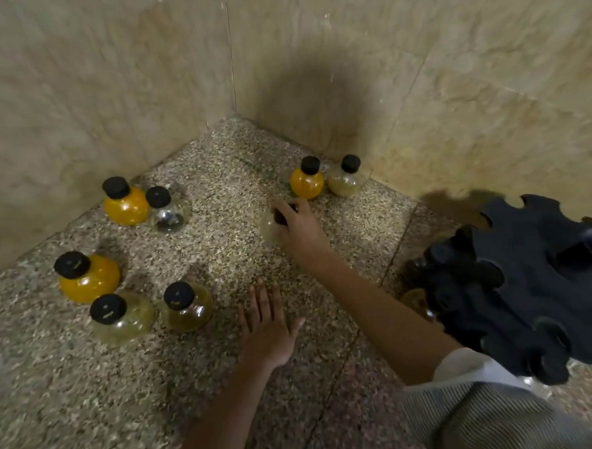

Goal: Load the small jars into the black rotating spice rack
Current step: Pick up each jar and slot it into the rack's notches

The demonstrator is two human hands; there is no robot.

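Right hand [296, 224]: we close our fingers on a clear jar [270, 226] by its black cap; keep it upright as we lift.
Left hand [266, 328]: open, flat on the speckled floor [229, 386].
Rack [537, 295]: to the right of our right forearm, by the wall [489, 105]; some jars already seated.
Room: bare floor between the hands; two jars [323, 182] just beyond the right hand, five left of the left hand.

- Likely a home kitchen corner: speckled granite tabletop [235, 179] meeting beige marble-look wall tiles [102, 80] at 12 o'clock.
- Small spice jars [125, 204] at 10 o'clock; black spice rack [536, 277] at 3 o'clock.
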